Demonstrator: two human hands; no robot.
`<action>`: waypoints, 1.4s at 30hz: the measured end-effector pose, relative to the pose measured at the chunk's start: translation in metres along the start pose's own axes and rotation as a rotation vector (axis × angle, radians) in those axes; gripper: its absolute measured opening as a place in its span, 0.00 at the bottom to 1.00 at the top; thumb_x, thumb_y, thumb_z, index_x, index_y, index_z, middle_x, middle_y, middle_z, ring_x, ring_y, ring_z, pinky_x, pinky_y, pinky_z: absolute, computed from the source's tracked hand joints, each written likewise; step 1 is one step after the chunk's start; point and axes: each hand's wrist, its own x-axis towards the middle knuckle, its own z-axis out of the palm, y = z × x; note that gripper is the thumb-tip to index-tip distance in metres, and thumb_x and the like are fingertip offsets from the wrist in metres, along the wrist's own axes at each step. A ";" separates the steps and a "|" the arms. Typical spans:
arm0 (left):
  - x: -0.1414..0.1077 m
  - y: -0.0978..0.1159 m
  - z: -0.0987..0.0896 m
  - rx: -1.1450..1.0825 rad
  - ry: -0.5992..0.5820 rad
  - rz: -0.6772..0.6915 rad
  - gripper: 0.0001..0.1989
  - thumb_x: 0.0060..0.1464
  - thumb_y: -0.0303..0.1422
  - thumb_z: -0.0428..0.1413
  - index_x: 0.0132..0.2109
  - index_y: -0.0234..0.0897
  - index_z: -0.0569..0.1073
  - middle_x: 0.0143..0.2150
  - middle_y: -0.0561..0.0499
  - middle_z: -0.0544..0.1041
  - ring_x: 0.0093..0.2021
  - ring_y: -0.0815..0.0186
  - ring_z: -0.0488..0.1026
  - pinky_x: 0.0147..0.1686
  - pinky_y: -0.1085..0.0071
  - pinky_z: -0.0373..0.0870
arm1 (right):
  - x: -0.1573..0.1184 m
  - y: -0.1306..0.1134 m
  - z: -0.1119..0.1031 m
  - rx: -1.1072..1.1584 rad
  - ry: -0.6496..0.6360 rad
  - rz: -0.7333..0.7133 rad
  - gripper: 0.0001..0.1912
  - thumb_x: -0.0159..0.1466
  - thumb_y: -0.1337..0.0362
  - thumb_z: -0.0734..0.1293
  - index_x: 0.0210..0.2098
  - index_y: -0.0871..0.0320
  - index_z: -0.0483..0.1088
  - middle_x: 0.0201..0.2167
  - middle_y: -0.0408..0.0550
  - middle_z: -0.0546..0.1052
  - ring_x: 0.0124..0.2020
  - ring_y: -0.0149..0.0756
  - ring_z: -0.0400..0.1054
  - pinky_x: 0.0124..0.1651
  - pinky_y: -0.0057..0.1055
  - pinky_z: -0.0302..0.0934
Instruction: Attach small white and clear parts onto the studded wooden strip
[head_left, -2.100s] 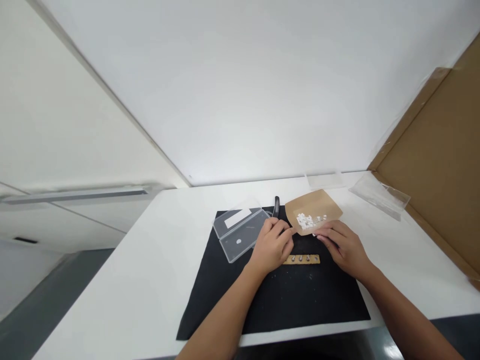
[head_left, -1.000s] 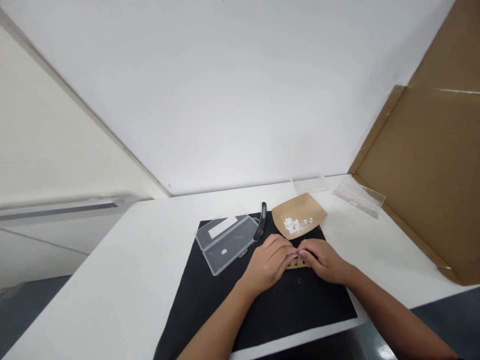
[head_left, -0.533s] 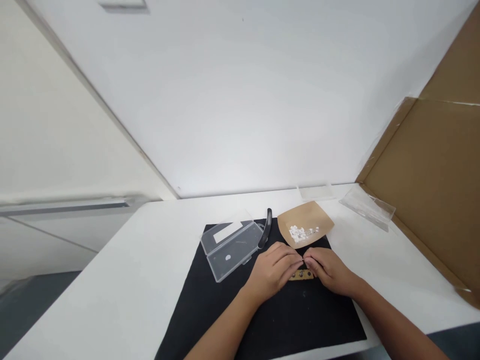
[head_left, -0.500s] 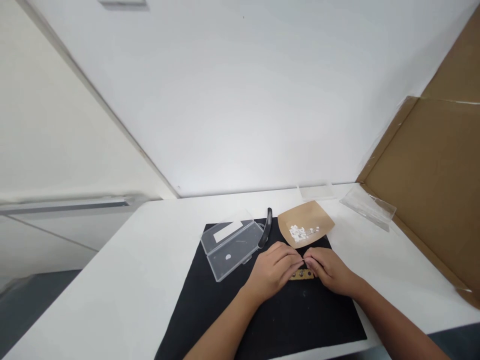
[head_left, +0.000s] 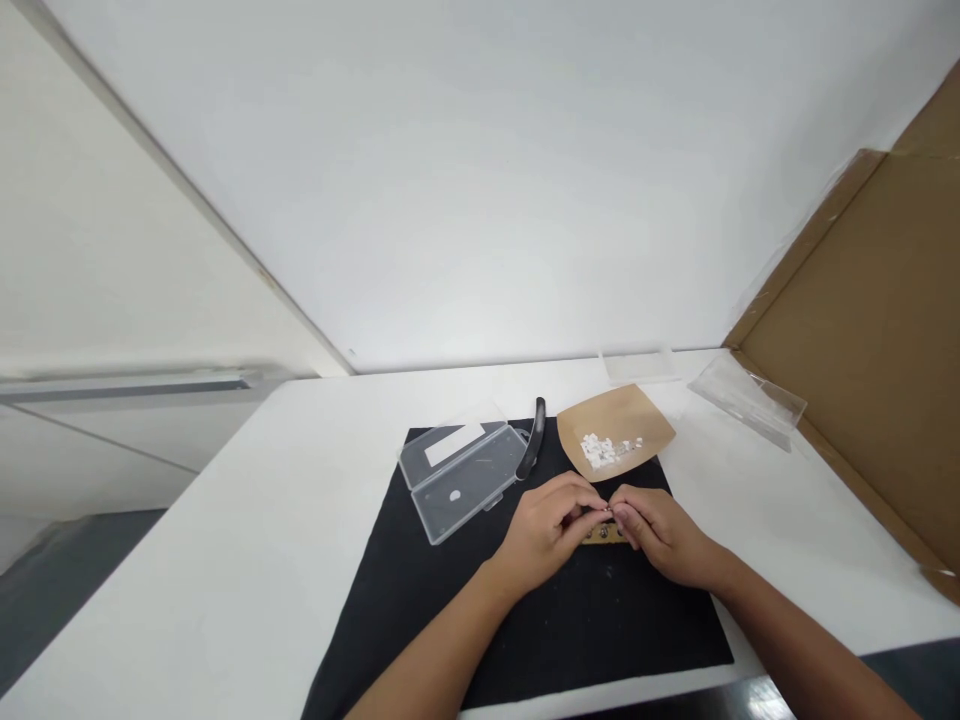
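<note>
Right hand [head_left: 664, 535] has moved from one tray [head_left: 616, 408] to one strip [head_left: 602, 536].

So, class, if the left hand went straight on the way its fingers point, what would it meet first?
Most likely the right hand, at its fingertips. Only a tiny piece, too small to identify, shows between the hands; depth is unclear, so they may already touch.
</note>
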 end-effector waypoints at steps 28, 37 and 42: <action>0.000 0.003 0.000 -0.059 0.038 0.075 0.12 0.60 0.26 0.64 0.51 0.35 0.80 0.37 0.45 0.82 0.36 0.66 0.80 0.32 0.74 0.77 | 0.000 -0.001 0.004 -0.258 0.170 -0.265 0.10 0.77 0.66 0.56 0.40 0.53 0.65 0.32 0.46 0.69 0.34 0.39 0.64 0.38 0.37 0.58; -0.002 -0.001 0.005 -0.071 0.095 0.081 0.06 0.58 0.22 0.62 0.42 0.35 0.81 0.37 0.45 0.82 0.29 0.71 0.77 0.26 0.78 0.73 | -0.001 -0.001 0.008 -0.270 0.121 -0.239 0.11 0.78 0.63 0.55 0.40 0.53 0.66 0.32 0.47 0.70 0.34 0.39 0.64 0.38 0.37 0.59; 0.001 0.003 0.005 -0.050 0.099 0.063 0.04 0.57 0.22 0.61 0.38 0.34 0.79 0.35 0.46 0.82 0.29 0.71 0.77 0.26 0.78 0.72 | 0.000 -0.001 0.009 -0.244 0.113 -0.215 0.12 0.79 0.62 0.55 0.41 0.53 0.66 0.32 0.47 0.70 0.34 0.39 0.65 0.38 0.37 0.60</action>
